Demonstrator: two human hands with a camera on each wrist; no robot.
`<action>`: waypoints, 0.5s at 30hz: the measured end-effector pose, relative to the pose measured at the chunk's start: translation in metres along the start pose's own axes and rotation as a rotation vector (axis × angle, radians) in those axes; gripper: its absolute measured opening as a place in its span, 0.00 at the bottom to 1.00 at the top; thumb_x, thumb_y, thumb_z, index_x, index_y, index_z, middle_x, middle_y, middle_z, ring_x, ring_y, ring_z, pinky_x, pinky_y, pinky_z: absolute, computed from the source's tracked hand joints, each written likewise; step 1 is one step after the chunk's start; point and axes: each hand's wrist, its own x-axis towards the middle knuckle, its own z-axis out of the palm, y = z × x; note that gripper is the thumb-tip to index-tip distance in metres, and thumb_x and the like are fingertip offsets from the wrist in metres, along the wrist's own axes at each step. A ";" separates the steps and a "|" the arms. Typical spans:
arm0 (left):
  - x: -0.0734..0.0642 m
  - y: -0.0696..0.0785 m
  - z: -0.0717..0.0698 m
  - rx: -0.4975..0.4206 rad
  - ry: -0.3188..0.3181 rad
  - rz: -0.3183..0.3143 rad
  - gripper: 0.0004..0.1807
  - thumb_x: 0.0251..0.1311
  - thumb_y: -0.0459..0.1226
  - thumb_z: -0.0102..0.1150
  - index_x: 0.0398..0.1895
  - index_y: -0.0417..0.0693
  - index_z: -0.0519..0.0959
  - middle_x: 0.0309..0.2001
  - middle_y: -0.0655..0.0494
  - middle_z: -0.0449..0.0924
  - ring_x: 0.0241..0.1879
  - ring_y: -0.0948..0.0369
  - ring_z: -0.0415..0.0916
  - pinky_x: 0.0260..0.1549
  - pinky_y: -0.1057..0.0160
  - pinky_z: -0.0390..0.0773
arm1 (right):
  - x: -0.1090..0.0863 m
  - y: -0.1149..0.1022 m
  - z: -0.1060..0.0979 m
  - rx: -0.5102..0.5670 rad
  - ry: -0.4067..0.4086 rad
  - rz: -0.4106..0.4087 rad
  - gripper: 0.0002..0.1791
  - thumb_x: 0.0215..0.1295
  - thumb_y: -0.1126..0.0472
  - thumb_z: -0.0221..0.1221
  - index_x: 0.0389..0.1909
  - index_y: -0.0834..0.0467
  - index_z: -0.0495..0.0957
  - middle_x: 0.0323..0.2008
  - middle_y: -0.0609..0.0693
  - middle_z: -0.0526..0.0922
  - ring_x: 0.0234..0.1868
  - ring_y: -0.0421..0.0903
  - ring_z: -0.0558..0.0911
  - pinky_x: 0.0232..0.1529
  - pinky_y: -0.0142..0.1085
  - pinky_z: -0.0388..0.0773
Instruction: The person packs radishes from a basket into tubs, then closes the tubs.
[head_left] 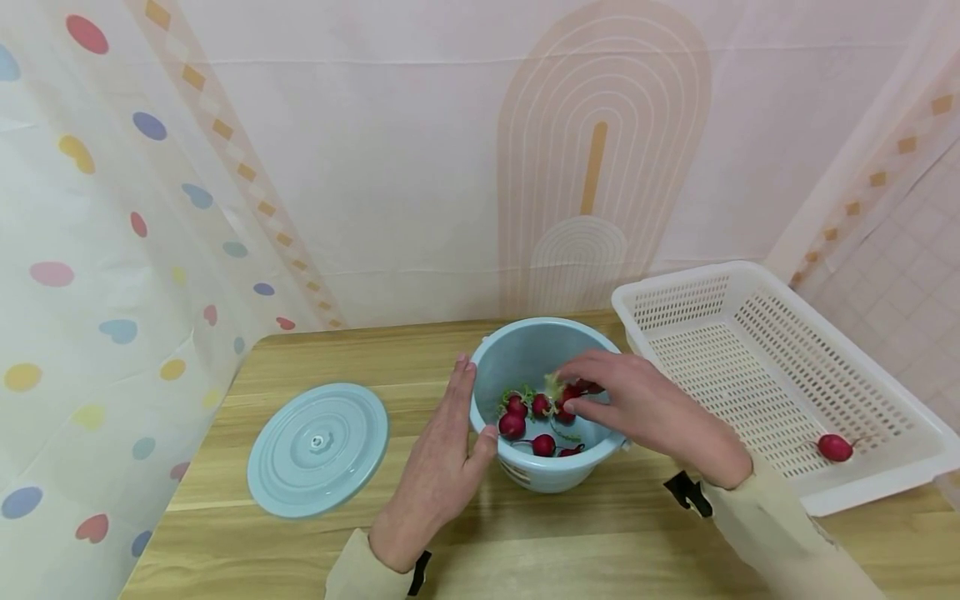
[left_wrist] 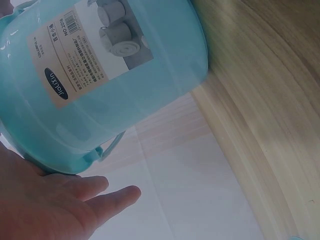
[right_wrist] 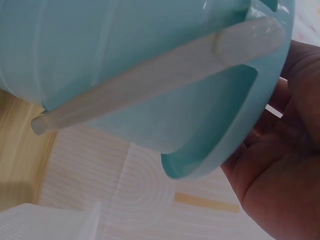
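A light-blue plastic bucket (head_left: 547,478) stands on the wooden table with several red radishes (head_left: 513,426) inside, some with green leaf stubs. My left hand (head_left: 442,467) lies along the bucket's left rim, fingers straight and thumb at the near edge. From the right, my right hand (head_left: 630,404) reaches over the rim and pinches a radish (head_left: 572,392) between thumb and fingers, just above the others. In the left wrist view, a printed label (left_wrist: 67,57) shows on the bucket's side. The right wrist view has its pale handle (right_wrist: 150,75); the right fingertips are hidden behind the rim.
A round light-blue lid (head_left: 318,450) lies flat on the table to the left. At the right is a white perforated basket (head_left: 873,342) holding one radish (head_left: 835,447). A patterned curtain (head_left: 375,167) hangs behind the table.
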 end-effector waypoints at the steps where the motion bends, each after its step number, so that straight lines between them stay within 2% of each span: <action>1: 0.000 0.000 0.000 0.000 0.000 0.002 0.41 0.74 0.49 0.45 0.84 0.41 0.49 0.83 0.45 0.46 0.80 0.51 0.50 0.71 0.43 0.64 | 0.000 0.000 0.000 0.002 -0.002 0.003 0.17 0.64 0.61 0.71 0.53 0.56 0.85 0.51 0.45 0.86 0.47 0.42 0.84 0.49 0.42 0.84; 4: 0.000 0.000 0.000 0.000 -0.002 0.006 0.41 0.74 0.49 0.45 0.84 0.41 0.48 0.83 0.45 0.46 0.80 0.50 0.51 0.71 0.43 0.64 | -0.002 0.000 0.000 0.010 -0.001 0.015 0.18 0.65 0.60 0.71 0.55 0.55 0.85 0.52 0.43 0.86 0.47 0.41 0.84 0.49 0.41 0.83; 10: 0.000 0.000 0.000 -0.008 0.007 0.015 0.41 0.75 0.50 0.44 0.83 0.40 0.49 0.83 0.46 0.45 0.80 0.51 0.50 0.72 0.43 0.63 | -0.012 -0.003 -0.004 -0.009 0.033 0.053 0.17 0.69 0.54 0.68 0.57 0.50 0.84 0.54 0.39 0.85 0.56 0.42 0.83 0.55 0.46 0.82; 15: 0.000 0.000 0.000 -0.010 0.006 0.011 0.41 0.74 0.48 0.45 0.83 0.40 0.48 0.84 0.47 0.44 0.80 0.50 0.50 0.72 0.43 0.63 | -0.031 -0.006 -0.011 0.006 0.135 0.041 0.17 0.67 0.57 0.69 0.57 0.49 0.84 0.54 0.37 0.85 0.55 0.41 0.83 0.53 0.46 0.83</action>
